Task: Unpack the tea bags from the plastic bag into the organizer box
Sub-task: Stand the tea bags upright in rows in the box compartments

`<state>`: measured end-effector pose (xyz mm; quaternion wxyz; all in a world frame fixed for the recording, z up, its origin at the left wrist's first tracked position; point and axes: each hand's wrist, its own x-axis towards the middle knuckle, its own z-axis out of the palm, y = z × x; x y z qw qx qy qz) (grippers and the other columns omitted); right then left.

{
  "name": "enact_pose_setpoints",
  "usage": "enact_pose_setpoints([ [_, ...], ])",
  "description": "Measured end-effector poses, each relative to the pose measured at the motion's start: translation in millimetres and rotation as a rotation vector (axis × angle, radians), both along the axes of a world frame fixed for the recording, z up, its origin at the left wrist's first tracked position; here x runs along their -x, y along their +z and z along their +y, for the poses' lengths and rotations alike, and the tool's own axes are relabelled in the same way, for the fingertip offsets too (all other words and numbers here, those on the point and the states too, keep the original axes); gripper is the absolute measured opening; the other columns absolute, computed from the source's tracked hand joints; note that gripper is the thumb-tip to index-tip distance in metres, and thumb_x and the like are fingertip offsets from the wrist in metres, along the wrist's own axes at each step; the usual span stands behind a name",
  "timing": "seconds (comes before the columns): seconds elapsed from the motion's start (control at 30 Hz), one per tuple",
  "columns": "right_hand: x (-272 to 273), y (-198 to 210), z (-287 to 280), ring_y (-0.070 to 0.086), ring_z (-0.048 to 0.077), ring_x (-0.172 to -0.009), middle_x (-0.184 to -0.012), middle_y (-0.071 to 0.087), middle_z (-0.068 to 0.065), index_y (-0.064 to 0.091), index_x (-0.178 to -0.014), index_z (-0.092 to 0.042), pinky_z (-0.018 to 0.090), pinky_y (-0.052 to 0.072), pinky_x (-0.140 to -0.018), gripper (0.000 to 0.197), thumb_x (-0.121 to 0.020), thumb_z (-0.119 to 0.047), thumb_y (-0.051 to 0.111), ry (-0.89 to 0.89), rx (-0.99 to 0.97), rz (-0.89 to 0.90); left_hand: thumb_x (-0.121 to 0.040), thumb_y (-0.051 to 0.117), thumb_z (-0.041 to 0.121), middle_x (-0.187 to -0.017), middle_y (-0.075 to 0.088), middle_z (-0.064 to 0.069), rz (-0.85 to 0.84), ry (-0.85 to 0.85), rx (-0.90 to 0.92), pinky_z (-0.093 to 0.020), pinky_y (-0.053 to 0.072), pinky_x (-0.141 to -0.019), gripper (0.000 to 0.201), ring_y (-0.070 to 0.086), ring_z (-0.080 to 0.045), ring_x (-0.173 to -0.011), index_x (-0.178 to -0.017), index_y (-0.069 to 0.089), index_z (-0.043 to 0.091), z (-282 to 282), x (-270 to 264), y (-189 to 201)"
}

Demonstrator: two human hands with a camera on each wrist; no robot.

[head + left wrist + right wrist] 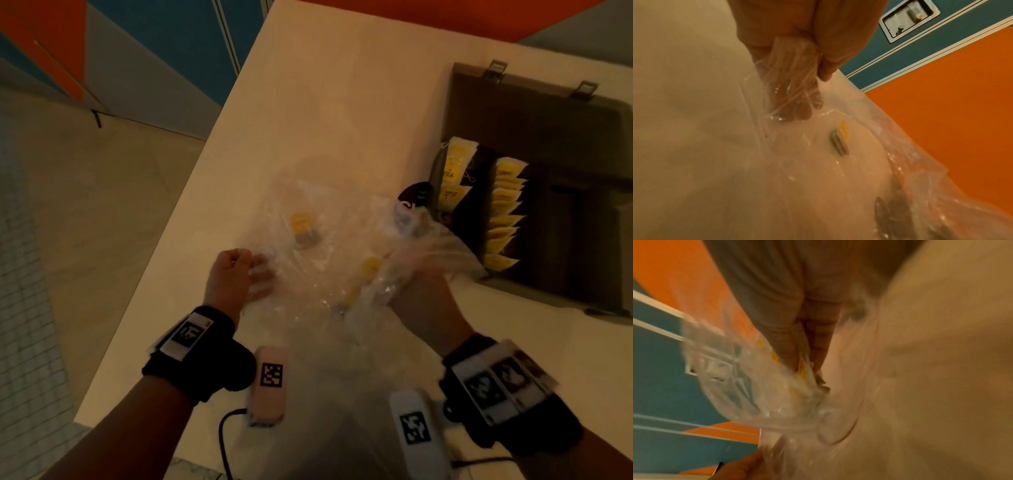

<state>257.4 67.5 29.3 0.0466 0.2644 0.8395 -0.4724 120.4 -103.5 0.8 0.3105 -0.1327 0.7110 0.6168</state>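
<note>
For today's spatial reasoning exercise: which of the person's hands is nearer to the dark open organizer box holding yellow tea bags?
Right. The right hand, gripping the clear plastic bag, sits just beside the dark organizer box at its near corner. The left hand holds the bag's far side, across the bag from the box.

A pale bench (pixel 342 102) fills the centre under dim, warm light. At ten o'clock, a wall of orange, blue and grey panels (pixel 144 51) meets a beige tiled floor (pixel 102 192). A metal recessed latch (pixel 908 17) sits in one blue panel.
</note>
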Motion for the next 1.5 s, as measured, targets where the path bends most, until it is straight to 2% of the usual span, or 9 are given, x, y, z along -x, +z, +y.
enact_pose_setpoints([
  [0.07, -14, 8, 9, 0.059, 0.013, -0.066, -0.072, 0.064, 0.006, 0.062, -0.073, -0.018, 0.018, 0.044, -0.055, 0.011, -0.071, -0.022, 0.072, -0.066, -0.037, 0.064, -0.098, 0.029, 0.011, -0.083, 0.058, -0.006, 0.005, -0.008, 0.022, -0.028, 0.053, -0.051, 0.029, 0.060, -0.021, -0.064, -0.073, 0.044, 0.015, -3, 3, 1],
  [0.13, -35, 16, 18, 0.060, 0.017, -0.065, -0.067, 0.064, 0.002, 0.058, -0.068, -0.024, 0.026, 0.050, -0.057, 0.021, -0.069, -0.015, 0.077, -0.122, -0.038, 0.080, -0.098, 0.030, 0.011, -0.080, 0.057, -0.006, 0.017, -0.020, 0.049, -0.024, 0.052, -0.044, 0.028, 0.064, -0.013, -0.050, -0.073, 0.043, 0.015, -4, 4, -1],
  [0.33, -86, 61, 73, 0.062, -0.005, -0.055, -0.059, 0.067, -0.024, 0.062, -0.068, -0.025, 0.006, 0.048, -0.048, 0.019, -0.068, -0.011, 0.075, -0.392, -0.041, 0.071, -0.097, 0.031, 0.009, -0.070, 0.057, -0.004, 0.043, -0.120, 0.079, -0.015, 0.047, -0.037, 0.030, 0.057, -0.001, -0.033, -0.070, 0.042, 0.014, 4, 2, 0],
  [0.43, -79, 84, 112, 0.067, 0.009, -0.069, -0.073, 0.072, -0.005, 0.065, -0.084, -0.017, 0.029, 0.058, -0.062, 0.030, -0.064, -0.037, 0.077, -0.475, -0.181, 0.122, -0.097, 0.031, 0.008, -0.068, 0.060, -0.005, 0.043, -0.189, 0.082, -0.014, 0.048, -0.038, 0.029, 0.059, -0.001, -0.035, -0.071, 0.042, 0.014, 9, 1, 2],
  [0.5, -56, 87, 129, 0.061, 0.019, -0.078, -0.087, 0.066, 0.003, 0.058, -0.083, -0.022, 0.032, 0.053, -0.063, 0.025, -0.070, -0.039, 0.073, -0.438, -0.285, 0.098, -0.097, 0.032, 0.009, -0.077, 0.057, -0.008, 0.052, -0.232, 0.110, -0.018, 0.051, -0.043, 0.027, 0.062, -0.004, -0.040, -0.072, 0.040, 0.015, 12, 1, 3],
  [0.67, 13, 57, 147, 0.048, 0.012, -0.085, -0.092, 0.053, 0.000, 0.061, -0.102, -0.011, 0.024, 0.035, -0.065, 0.025, -0.079, -0.019, 0.069, -0.163, -0.492, -0.030, -0.097, 0.034, 0.010, -0.079, 0.056, -0.003, 0.079, -0.274, 0.150, -0.031, 0.042, -0.065, 0.026, 0.060, 0.002, -0.039, -0.073, 0.041, 0.016, 13, 2, 6],
  [1.03, 36, -4, 141, 0.050, 0.016, -0.083, -0.082, 0.053, -0.001, 0.058, -0.090, -0.015, 0.016, 0.030, -0.054, 0.012, -0.082, -0.019, 0.066, 0.030, -0.387, -0.100, -0.096, 0.037, 0.010, -0.064, 0.062, 0.000, 0.096, -0.248, 0.263, -0.008, 0.045, -0.037, 0.021, 0.058, 0.005, -0.037, -0.078, 0.046, 0.012, -1, 3, -13],
  [1.2, 37, 1, 146, 0.044, 0.027, -0.113, -0.122, 0.049, 0.012, 0.060, -0.114, -0.012, 0.039, 0.034, -0.097, 0.039, -0.083, -0.034, 0.062, 0.125, -0.605, -0.244, -0.096, 0.038, 0.009, -0.073, 0.056, -0.004, 0.106, -0.279, 0.294, -0.009, 0.044, -0.037, 0.025, 0.056, 0.005, -0.036, -0.073, 0.046, 0.016, 0, 6, -16],
  [1.5, 38, 2, 151, 0.053, 0.025, -0.101, -0.071, 0.047, -0.008, 0.064, -0.096, -0.021, 0.045, 0.022, -0.100, 0.019, -0.088, -0.033, 0.052, 0.259, -0.707, -0.407, -0.096, 0.039, 0.010, -0.071, 0.057, -0.009, 0.137, -0.356, 0.328, -0.010, 0.045, -0.036, 0.015, 0.056, 0.002, -0.036, -0.096, 0.049, 0.000, -3, 12, -23],
])
